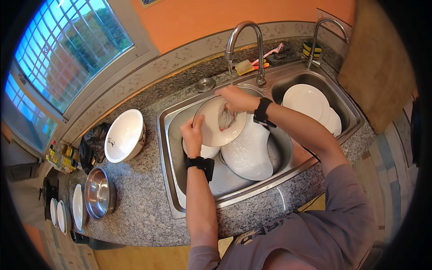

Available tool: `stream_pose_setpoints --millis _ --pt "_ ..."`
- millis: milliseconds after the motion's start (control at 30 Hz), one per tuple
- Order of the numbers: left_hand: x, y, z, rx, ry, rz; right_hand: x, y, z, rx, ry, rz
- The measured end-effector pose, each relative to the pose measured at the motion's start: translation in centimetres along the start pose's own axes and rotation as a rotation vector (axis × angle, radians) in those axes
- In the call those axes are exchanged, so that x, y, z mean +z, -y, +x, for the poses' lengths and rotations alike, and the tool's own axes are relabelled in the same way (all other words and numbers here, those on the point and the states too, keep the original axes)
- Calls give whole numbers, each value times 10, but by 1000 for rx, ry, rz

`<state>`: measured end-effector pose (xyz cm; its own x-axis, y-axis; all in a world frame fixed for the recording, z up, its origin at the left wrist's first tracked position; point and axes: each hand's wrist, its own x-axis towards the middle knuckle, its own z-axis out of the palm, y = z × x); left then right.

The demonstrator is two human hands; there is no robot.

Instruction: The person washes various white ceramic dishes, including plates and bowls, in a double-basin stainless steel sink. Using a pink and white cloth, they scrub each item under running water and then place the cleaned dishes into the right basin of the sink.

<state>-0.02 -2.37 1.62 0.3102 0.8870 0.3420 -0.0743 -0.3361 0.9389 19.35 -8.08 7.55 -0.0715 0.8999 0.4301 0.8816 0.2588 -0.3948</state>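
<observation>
My left hand (192,136) grips the left rim of a round, dark-edged plate (211,125), tilted above the large sink basin (216,194). Bunched under my right hand (238,98) is a greyish cloth with red edging (226,116), pressed on the plate's face. Water runs from the chrome faucet (245,25) just behind my right hand. Below the plate, a wavy-edged white dish (248,155) with water drops leans in the basin. Another white plate (209,152) is partly hidden beneath my left hand and the held plate.
The smaller basin at right holds white plates (305,101), under a second faucet (329,20). Brushes (248,65) and sponges (311,50) lie behind the sink, near a drain strainer (205,84). On the left counter stand a white bowl (123,135), a steel bowl (98,194) and several dishes (78,207).
</observation>
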Motion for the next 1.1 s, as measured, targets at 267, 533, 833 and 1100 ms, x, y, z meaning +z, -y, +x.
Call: stream_pose_setpoints --millis 267,533,833,1100 --pt "-7 -9 -4 2 -61 -104 4 4 3 -45 -208 301" --pt "-11 -2 2 -150 -298 -612 89 -2 -36 639 33 1603" --pt "-3 -8 -3 -584 49 -389 40 -22 -25 275 -269 744" --pt "33 -4 -13 202 126 476 0 16 -20 -146 103 -458"
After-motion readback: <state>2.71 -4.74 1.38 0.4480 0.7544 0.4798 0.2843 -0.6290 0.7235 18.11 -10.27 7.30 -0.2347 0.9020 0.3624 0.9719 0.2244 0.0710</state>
